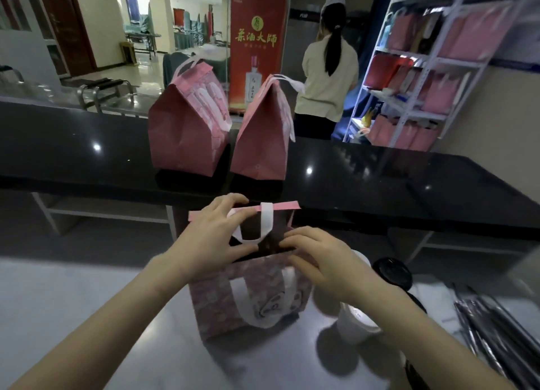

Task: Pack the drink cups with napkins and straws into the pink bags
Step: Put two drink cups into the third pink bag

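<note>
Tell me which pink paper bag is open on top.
The pink paper bag between the left hand and right hand; the two bags on the black counter are closed.

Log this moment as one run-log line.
left hand: grips open bag far rim | right hand: grips near rim | cups: outside, right of bag | closed bags: two on counter

matt pink paper bag (222, 302), glossy black counter (380, 179)
</note>
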A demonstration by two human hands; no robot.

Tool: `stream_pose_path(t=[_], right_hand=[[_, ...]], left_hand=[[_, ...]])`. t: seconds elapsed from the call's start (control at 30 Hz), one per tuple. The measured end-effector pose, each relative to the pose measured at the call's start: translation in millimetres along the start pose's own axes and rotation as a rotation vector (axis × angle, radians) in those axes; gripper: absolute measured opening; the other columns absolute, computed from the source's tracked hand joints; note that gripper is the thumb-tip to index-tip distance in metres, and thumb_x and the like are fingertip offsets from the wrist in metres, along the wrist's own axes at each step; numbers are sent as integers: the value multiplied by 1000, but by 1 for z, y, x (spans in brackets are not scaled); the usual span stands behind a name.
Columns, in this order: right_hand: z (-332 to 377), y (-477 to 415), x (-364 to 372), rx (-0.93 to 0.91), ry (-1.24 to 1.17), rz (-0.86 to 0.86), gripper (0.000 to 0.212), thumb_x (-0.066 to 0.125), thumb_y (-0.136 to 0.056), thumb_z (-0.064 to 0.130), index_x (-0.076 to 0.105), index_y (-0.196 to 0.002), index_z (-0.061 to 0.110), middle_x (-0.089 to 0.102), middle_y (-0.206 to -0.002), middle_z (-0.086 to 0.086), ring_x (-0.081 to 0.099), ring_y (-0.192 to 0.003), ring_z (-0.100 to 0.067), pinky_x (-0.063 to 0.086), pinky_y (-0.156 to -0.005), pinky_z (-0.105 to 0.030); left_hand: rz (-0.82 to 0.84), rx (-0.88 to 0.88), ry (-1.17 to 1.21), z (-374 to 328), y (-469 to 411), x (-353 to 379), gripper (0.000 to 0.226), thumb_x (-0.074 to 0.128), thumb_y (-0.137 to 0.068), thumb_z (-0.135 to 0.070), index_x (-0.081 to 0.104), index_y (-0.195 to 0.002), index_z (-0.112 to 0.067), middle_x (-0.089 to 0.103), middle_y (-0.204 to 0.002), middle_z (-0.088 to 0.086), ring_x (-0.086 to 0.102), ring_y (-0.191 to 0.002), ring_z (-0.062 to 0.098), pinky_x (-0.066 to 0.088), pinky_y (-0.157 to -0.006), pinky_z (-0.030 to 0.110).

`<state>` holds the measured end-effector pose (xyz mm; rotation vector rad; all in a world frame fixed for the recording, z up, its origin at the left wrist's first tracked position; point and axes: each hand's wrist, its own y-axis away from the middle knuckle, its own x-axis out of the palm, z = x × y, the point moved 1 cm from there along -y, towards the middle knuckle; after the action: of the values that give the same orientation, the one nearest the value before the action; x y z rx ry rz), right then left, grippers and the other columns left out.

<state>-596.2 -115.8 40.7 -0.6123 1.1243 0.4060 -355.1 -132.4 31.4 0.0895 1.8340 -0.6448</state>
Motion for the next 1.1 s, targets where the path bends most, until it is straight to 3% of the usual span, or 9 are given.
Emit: stream_pose_path(t=[0.13,0.27,0.47,0.6,0.7,0.77,0.83,0.97,1.1], right_hand=[[-51,51,-12,311,73,-52,28,56,-94,35,60,-120,30,55,-121,14,52,-111,-8,45,-89,-27],[-93,91,6,551,323,335,63,57,-82,60,41,-137,34,46,-134,5,47,-119,-23,41,-92,-36],[-109,109,43,559,325,419,87,64,-69,64,30,-144,35,38,-144,2,41,-127,-27,40,-100,-41],[-111,112,48,562,326,424,87,69,-62,63,34,-138,38,40,-134,2,40,-124,-25,39,-99,-39],[-103,113,42,500,352,407,87,68,-58,64,38,-135,40,42,-129,4,42,-117,-22,37,-98,-35],[-91,107,25,477,329,349,86,67,-58,65,36,-135,43,43,-125,6,43,-111,-19,39,-94,-32],[-76,95,-5,451,265,262,86,68,-60,64,35,-137,44,41,-123,9,43,-109,-15,40,-92,-29],[-33,72,-89,345,36,-6,84,75,-54,60,39,-129,54,39,-119,19,47,-105,-5,42,-82,-23],[12,45,-125,152,-94,-81,80,73,-54,64,39,-127,58,40,-121,20,48,-108,-4,46,-84,-26]], left_hand=[[153,128,-55,-3,-8,14,58,60,-85,-56,49,-137,-33,35,-147,-14,31,-135,8,37,-109,31],[235,153,-45,2,-3,24,71,56,-77,-69,46,-139,-34,34,-146,-16,38,-129,5,33,-103,20],[302,21,17,17,3,26,108,42,-56,-96,20,-148,-44,15,-147,-22,40,-117,2,38,-97,17],[344,-61,-37,25,10,25,119,39,-49,-100,10,-150,-44,18,-154,-17,36,-132,11,40,-104,28],[330,-66,-105,22,18,26,123,39,-48,-101,7,-152,-42,13,-159,-15,21,-142,13,25,-115,35],[327,-58,-133,18,20,26,124,39,-50,-101,-2,-152,-42,-5,-160,-16,-7,-148,12,-3,-117,36],[337,-52,-181,14,23,27,126,35,-51,-102,-14,-150,-41,-21,-154,-16,-30,-140,8,-22,-111,33],[315,-29,-264,-1,29,34,126,27,-49,-103,-27,-142,-37,-26,-154,-8,-37,-139,13,-30,-108,38],[301,-45,-312,-17,33,37,138,27,-47,-103,-9,-153,-22,-13,-161,0,-28,-144,17,-23,-115,46]])
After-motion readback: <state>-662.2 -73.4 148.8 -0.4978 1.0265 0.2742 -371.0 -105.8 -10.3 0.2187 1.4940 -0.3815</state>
